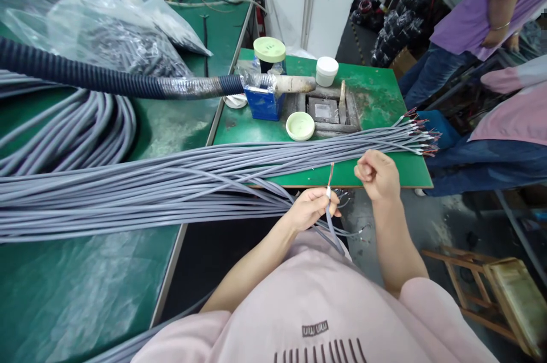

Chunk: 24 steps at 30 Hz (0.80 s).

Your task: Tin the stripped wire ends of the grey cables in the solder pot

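The cable (328, 212) is in the left hand (319, 203), pinched between thumb and fingertips close to its end. Its jacket is smooth and grey; a white band sits right at the grip, and thin, reddish copper wires stand up bare above it, nearly straight and close together. Below the grip the cable bends slightly and runs down to the shirt (320, 294). To the right of the grip and a little higher, the right hand (378, 175) is drawn into a loose fist, well apart from the wires; whether anything is inside it cannot be told. Just beyond both hands lies the bundle (239, 158), many grey cables crossing the green table (376, 86) from the left, their frayed ends (423, 135) fanning out to the right of the grip. The bundle stands between the grip and the metal well (322, 109), which has a stick (342, 102) upright in it. Left of the well, nearer the grip, is a pale green dish (300, 125); past it are a blue box (264, 103), a jar (269, 51) and a white tub (327, 70). A ribbed hose (128, 81) reaches in from the far left over the box.
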Tool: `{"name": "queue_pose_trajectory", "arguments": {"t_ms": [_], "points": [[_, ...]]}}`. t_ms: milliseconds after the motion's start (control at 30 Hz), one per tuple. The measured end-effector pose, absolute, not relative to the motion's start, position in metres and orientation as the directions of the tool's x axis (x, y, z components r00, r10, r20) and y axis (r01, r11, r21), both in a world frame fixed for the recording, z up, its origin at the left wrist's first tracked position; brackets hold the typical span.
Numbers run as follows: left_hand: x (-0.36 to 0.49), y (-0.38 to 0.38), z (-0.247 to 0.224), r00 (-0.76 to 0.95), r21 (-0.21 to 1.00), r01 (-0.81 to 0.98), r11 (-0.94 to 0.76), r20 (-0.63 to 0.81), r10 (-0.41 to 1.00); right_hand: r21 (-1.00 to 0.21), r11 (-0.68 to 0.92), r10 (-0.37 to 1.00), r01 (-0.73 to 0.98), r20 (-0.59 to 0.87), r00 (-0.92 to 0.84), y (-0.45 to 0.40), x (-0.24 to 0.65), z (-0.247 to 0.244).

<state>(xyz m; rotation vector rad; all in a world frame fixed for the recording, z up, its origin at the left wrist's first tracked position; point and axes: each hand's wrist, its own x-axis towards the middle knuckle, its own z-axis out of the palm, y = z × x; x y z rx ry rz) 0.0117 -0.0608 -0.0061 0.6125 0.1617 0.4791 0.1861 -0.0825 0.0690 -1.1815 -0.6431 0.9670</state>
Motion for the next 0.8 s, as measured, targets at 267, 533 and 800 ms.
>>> {"name": "queue_pose_trajectory", "arguments": {"t_ms": [267, 533, 800], "points": [[0.012, -0.062, -0.009, 0.897, 0.506, -0.391, 0.769, 0.022, 0.441, -0.978, -0.195, 0.963, 0.071, -0.177, 0.202, -0.082, 0.155, 0.085], [0.010, -0.059, -0.003, 0.856, 0.366, -0.489, 0.792, 0.025, 0.516, -0.990, -0.085, 0.915, 0.117, -0.031, 0.402, -0.090, 0.141, 0.074], [0.009, -0.057, -0.007, 0.854, 0.395, -0.469, 0.790, -0.024, 0.519, -0.986, -0.063, 0.902, 0.152, 0.009, 0.432, -0.102, 0.141, 0.066]]}}
